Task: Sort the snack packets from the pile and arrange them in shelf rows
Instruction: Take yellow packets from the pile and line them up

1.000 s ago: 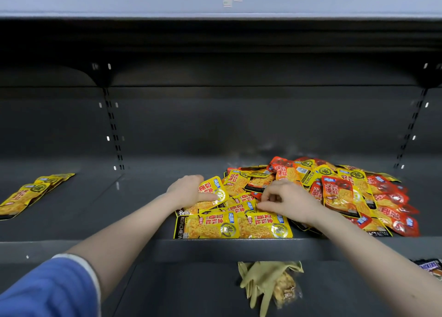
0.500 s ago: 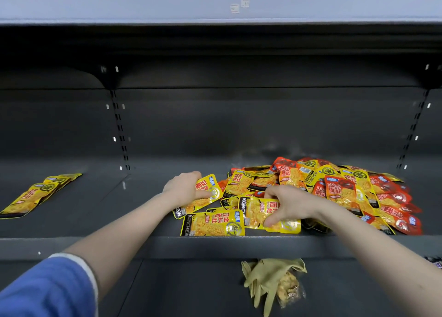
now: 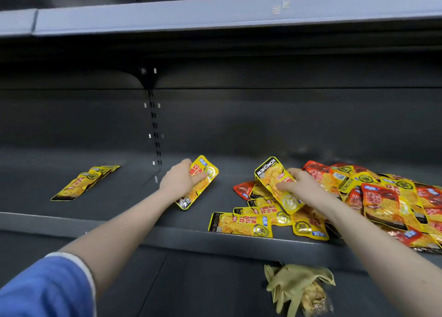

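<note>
I've lifted two flat yellow foil packets clear of the mixed red-and-yellow pile (image 3: 373, 197) at three o'clock, left hand (image 3: 178, 184) pinching one (image 3: 198, 181), right hand (image 3: 301, 187) pinching the other (image 3: 277, 185), ready for the yellow row (image 3: 83, 181) at nine o'clock

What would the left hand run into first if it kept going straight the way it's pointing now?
Probably nothing before the shelf's dark back wall. The left hand, holding a yellow packet, points up and back over bare shelf; depth is unclear.

A short blue sleeve (image 3: 45, 290) with a white edge covers the upper left arm; both forearms are bare.
</note>
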Demonstrator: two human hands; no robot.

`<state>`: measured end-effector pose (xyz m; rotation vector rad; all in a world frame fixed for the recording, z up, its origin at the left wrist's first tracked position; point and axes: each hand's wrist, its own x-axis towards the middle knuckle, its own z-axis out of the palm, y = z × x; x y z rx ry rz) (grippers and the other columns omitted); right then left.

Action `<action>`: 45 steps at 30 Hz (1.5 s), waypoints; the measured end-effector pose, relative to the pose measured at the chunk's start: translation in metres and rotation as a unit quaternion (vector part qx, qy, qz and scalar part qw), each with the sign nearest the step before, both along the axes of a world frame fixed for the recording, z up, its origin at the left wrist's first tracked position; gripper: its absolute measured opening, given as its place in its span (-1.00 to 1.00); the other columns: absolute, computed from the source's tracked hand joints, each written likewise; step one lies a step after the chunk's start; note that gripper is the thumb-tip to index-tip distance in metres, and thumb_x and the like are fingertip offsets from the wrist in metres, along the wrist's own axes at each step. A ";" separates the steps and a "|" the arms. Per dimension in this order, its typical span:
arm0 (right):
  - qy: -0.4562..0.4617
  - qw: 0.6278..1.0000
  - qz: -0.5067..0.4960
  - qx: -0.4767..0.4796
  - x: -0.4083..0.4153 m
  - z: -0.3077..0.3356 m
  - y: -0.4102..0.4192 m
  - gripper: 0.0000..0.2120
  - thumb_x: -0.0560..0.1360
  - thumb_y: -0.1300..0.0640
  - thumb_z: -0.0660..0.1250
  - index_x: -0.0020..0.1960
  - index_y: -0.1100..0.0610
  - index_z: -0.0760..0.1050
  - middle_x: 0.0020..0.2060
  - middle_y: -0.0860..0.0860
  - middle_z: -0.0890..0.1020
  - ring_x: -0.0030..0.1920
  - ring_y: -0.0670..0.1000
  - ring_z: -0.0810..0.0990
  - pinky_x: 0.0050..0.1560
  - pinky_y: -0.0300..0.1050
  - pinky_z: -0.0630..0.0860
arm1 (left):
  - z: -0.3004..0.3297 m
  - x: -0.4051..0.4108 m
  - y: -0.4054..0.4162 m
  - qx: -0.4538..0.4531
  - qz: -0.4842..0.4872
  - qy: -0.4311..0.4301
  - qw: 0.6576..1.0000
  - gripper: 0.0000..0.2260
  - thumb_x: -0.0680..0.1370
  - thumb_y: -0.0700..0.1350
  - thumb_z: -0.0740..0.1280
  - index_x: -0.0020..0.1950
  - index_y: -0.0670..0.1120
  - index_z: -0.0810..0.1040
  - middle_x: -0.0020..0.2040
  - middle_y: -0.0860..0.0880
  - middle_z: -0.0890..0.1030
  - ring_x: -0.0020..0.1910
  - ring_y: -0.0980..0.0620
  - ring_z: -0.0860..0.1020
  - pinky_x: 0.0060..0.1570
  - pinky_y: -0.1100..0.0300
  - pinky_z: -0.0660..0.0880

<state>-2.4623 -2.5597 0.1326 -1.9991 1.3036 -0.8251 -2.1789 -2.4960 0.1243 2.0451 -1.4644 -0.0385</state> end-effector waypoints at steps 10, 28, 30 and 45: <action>-0.057 0.998 -0.014 0.038 0.145 -0.005 0.025 -0.88 0.41 0.22 0.41 -0.07 0.19 0.53 -0.11 0.16 0.65 -0.07 0.15 0.62 -0.01 -0.02 0.52 | -0.001 0.142 0.051 -0.021 0.057 0.026 0.998 -0.60 0.50 0.19 0.32 -0.12 -0.13 0.33 -0.13 -0.10 0.53 -0.09 -0.17 0.51 -0.13 0.04 0.40; -0.081 0.989 0.096 0.075 0.408 -0.029 0.066 -0.90 0.48 0.14 0.38 -0.16 0.09 0.48 -0.25 0.03 0.60 -0.24 0.01 0.55 -0.23 -0.13 0.48 | -0.012 0.397 0.105 -0.018 0.084 0.054 0.995 -0.60 0.50 0.20 0.33 -0.08 -0.15 0.39 -0.14 -0.11 0.55 -0.09 -0.17 0.55 -0.14 0.04 0.42; -0.085 0.986 0.114 0.084 0.421 -0.031 0.059 -0.90 0.49 0.15 0.37 -0.15 0.10 0.46 -0.27 0.02 0.58 -0.28 -0.01 0.53 -0.31 -0.20 0.43 | -0.015 0.408 0.102 -0.018 0.090 0.065 0.994 -0.60 0.50 0.19 0.33 -0.07 -0.16 0.40 -0.14 -0.10 0.56 -0.10 -0.15 0.55 -0.13 0.04 0.43; -0.174 0.970 0.122 0.115 0.471 -0.005 0.062 -0.71 0.31 0.35 0.50 -0.04 0.13 0.54 -0.19 0.06 0.64 -0.21 0.02 0.61 -0.17 -0.14 0.55 | -0.016 0.468 0.092 -0.013 0.066 0.114 0.991 -0.66 0.51 0.13 0.35 -0.15 -0.11 0.35 -0.17 -0.03 0.49 -0.13 -0.06 0.47 -0.15 0.13 0.33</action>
